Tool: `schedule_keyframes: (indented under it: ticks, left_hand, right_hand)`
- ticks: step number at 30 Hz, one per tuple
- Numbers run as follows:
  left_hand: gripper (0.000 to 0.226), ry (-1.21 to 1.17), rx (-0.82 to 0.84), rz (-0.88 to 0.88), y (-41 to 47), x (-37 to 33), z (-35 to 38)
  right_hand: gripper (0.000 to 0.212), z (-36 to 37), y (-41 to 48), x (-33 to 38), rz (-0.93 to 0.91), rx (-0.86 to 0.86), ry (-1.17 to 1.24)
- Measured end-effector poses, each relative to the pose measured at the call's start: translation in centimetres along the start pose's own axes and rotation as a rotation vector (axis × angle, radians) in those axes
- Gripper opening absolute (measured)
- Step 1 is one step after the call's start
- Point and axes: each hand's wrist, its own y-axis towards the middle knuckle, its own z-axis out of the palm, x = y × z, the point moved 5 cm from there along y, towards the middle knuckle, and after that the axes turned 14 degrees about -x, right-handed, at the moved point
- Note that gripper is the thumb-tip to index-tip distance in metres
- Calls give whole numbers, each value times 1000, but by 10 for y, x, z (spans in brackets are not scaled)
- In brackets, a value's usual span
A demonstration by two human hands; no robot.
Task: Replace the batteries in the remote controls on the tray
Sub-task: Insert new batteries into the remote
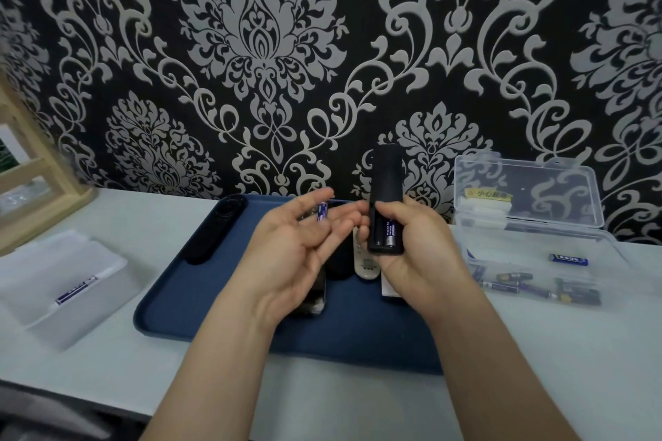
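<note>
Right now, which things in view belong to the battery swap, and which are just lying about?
In the job:
right hand holding the black remote, compartment open
left hand holding a battery
blue tray of remotes
clear box of batteries
white tray with one battery

Lying about:
wooden frame

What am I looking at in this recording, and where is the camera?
This single picture comes from a wide-angle camera worn on a person's head, looking down at their two bare hands; there is no robot. The right hand holds a black remote control upright, its open battery bay showing one blue battery. The left hand holds a small blue battery in its fingers. Beneath lies a dark blue plastic tray on a pale table, carrying more remotes, one black and one white. A clear plastic box with batteries stands to the right, and a frosted tray with one battery to the left.
</note>
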Motion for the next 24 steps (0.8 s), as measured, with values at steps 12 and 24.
schedule_keyframes:
  ticks: [12,24]
  left_hand:
    - [27,1145,-55,982,-5,-12,3]
    - [26,908,-121,786,-4,-12,4]
  right_hand:
    - [22,1,2,-3,-14,80,-91]
    - [22,-1,7,-8,-68,89,-180]
